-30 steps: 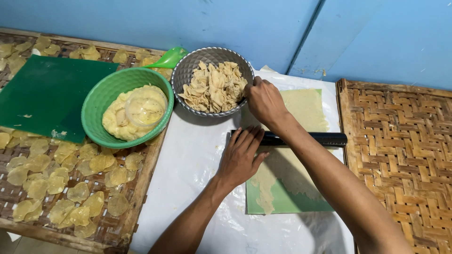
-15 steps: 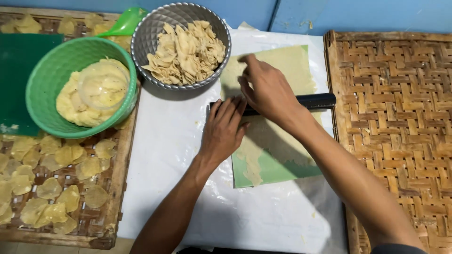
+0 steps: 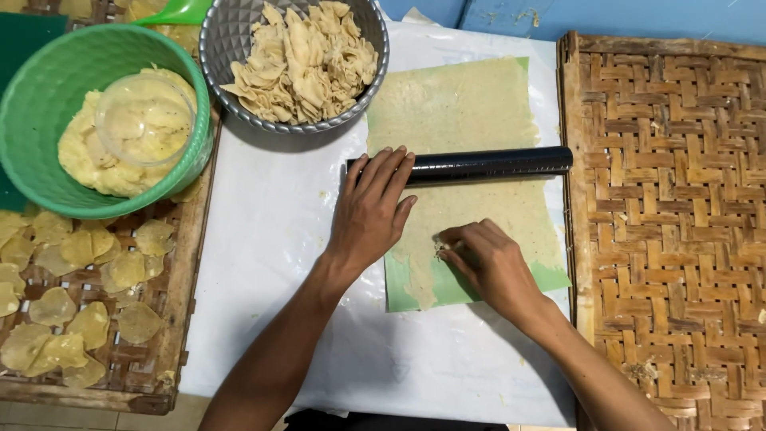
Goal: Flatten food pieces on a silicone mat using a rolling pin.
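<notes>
Head view: the person's left hand [image 3: 371, 209] lies flat and open, fingers spread, its fingertips resting on the left end of the black cylindrical rolling pin [image 3: 471, 165]. The pin lies across the thin sheet of pale rolled dough [image 3: 463, 112], which is spread on a green plastic mat [image 3: 550, 278] over the white plastic sheet [image 3: 263, 263] that covers the work surface. The pin's long axis runs left to right across the picture, very slightly tilted, with its right end reaching the edge of the woven bamboo tray [image 3: 670, 207]. The right hand [image 3: 491, 263] is curled, its fingertips pinched on the dough's ragged lower edge near the mat's bottom left part; whether it has lifted any dough cannot be told.

The step in hand looks like tidying or picking at the dough's edge while the pin is steadied. The next move would likely call for a light pull, so the thin sheet does not tear, and for the left hand to keep the pin from rolling.

Further left stand a grey metal bowl of dough scraps [image 3: 295, 60], a green plastic basket of yellow dough [image 3: 96, 120] and round dough discs on a wooden rack [image 3: 72, 295].
</notes>
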